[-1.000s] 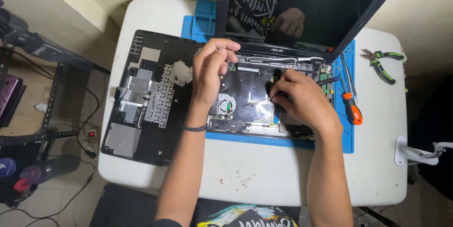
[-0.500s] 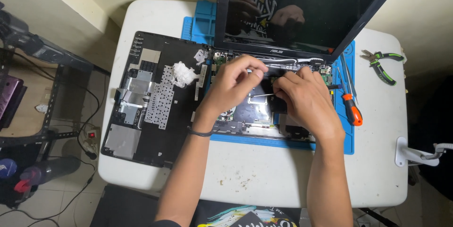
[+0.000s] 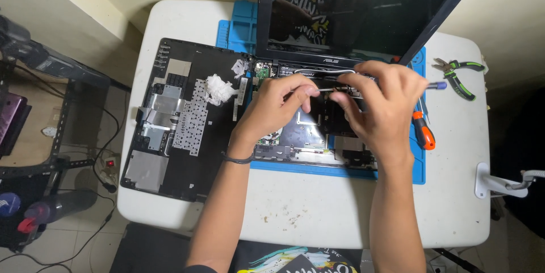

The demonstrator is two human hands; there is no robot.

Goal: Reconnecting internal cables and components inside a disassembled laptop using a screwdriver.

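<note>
A white table (image 3: pixel 318 216) with rounded corners and a scuffed, speckled top carries everything. A blue repair mat (image 3: pixel 238 26) lies toward its far edge, and an opened laptop (image 3: pixel 306 137) sits on the mat with its bare internals facing up and its dark screen (image 3: pixel 363 15) standing at the far edge. The removed keyboard cover (image 3: pixel 176 125) lies underside up along the table's left edge, a wad of white tissue (image 3: pixel 218 88) resting on it.

Both hands meet over the laptop's hinge area. The right hand (image 3: pixel 383 105) is curled around a slim screwdriver (image 3: pixel 363 87) whose blue end (image 3: pixel 437 85) juts out toward the right edge; its shaft runs level toward the left. The left hand (image 3: pixel 278 105) has thumb and fingertips pressed together on the shaft's tip. A dark band circles the left wrist.

An orange-handled screwdriver (image 3: pixel 423 131) lies on the mat just right of the right hand. Green-and-black pliers (image 3: pixel 460 74) rest near the far right corner. A white clamp arm (image 3: pixel 502 182) grips the right edge.

Around the table: pale walls, a tiled floor, a black metal rack (image 3: pixel 48 137) with cables on the left.
</note>
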